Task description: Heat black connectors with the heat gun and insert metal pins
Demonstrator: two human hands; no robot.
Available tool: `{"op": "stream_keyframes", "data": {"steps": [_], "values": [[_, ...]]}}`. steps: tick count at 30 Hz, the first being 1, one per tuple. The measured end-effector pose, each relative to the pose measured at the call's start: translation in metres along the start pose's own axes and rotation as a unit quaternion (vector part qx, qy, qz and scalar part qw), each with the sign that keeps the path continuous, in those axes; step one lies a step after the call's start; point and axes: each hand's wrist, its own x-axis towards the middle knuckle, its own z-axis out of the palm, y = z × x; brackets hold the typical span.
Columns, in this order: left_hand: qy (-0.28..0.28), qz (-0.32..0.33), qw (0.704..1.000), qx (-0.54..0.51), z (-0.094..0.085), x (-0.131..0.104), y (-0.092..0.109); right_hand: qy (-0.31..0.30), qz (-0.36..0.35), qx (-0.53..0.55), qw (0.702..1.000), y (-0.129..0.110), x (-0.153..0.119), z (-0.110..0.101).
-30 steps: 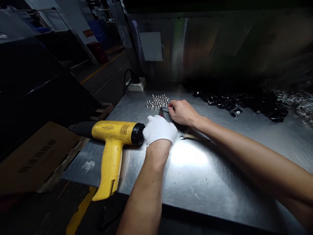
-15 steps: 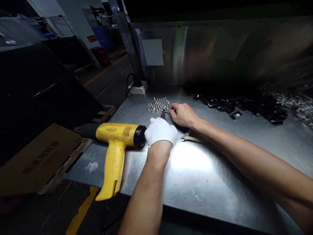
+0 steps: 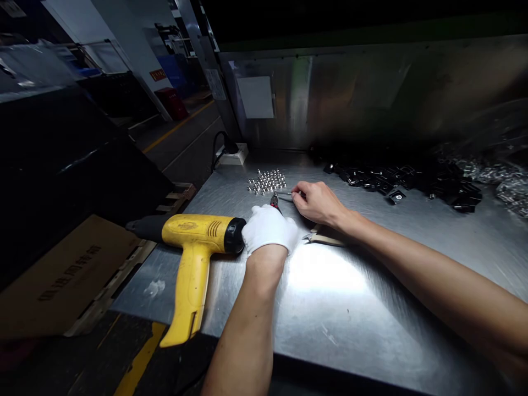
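My left hand (image 3: 269, 231), in a white glove, is closed around a pair of red-handled pliers (image 3: 274, 202), whose jaws point away from me. To its right, my bare right hand (image 3: 317, 201) pinches a thin metal rod-like piece (image 3: 284, 193) that reaches toward the jaws. Whether that piece touches the jaws I cannot tell. Just beyond them, many small silver metal parts (image 3: 266, 181) stand in a cluster on the metal table (image 3: 313, 324). Light-handled cutting pliers (image 3: 325, 240) lie below my right wrist, partly hidden by the forearm.
A yellow heat gun (image 3: 193, 236) lies left of my gloved hand, its grip at the table's front edge. Black parts (image 3: 383, 179) are heaped at the back right beside clear bags (image 3: 511, 184). A power strip (image 3: 233, 155) sits at the back left corner.
The view has tilted up slightly. My right hand has moved a little to the right, exposing more of the thin metal piece. My left hand keeps its grip on the pliers.
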Motion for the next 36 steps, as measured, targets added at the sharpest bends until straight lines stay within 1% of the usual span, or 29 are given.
{"op": "stream_keyframes", "data": {"steps": [4, 11, 15, 20, 24, 27, 29, 31, 33, 36], "values": [[-0.003, -0.003, 1.0, 0.003, -0.001, 0.0, 0.0, -0.017, -0.004, -0.005, 1.0, 0.002, -0.001, 0.002], [-0.029, 0.011, 0.999, 0.008, -0.004, -0.003, -0.002, -0.019, -0.002, -0.019, 1.0, 0.001, 0.01, 0.011], [-0.027, 0.019, 0.999, 0.011, -0.003, -0.009, -0.002, -0.023, 0.004, -0.02, 1.0, 0.001, 0.015, 0.013], [-0.006, 0.031, 0.999, 0.008, 0.004, -0.01, -0.002, -0.023, 0.008, -0.011, 1.0, 0.0, 0.022, 0.016], [-0.019, 0.039, 0.999, -0.004, 0.001, -0.01, -0.003, -0.007, 0.001, -0.008, 1.0, -0.008, 0.017, 0.011], [-0.038, 0.054, 0.998, -0.022, -0.007, -0.008, -0.004, 0.013, -0.015, -0.016, 1.0, -0.008, -0.003, -0.001], [-0.043, 0.062, 0.997, -0.03, -0.011, -0.006, -0.005, 0.026, -0.015, -0.026, 0.999, 0.003, -0.027, -0.012], [-0.022, 0.073, 0.996, -0.048, -0.012, -0.003, -0.007, 0.037, -0.003, -0.038, 0.999, 0.022, -0.059, -0.025], [0.015, 0.095, 0.993, -0.072, -0.01, -0.003, -0.009, 0.052, 0.021, -0.048, 0.997, 0.047, -0.097, -0.039], [0.046, 0.157, 0.983, -0.086, -0.007, -0.01, -0.004, 0.073, 0.069, -0.063, 0.993, 0.088, -0.149, -0.054]]}}
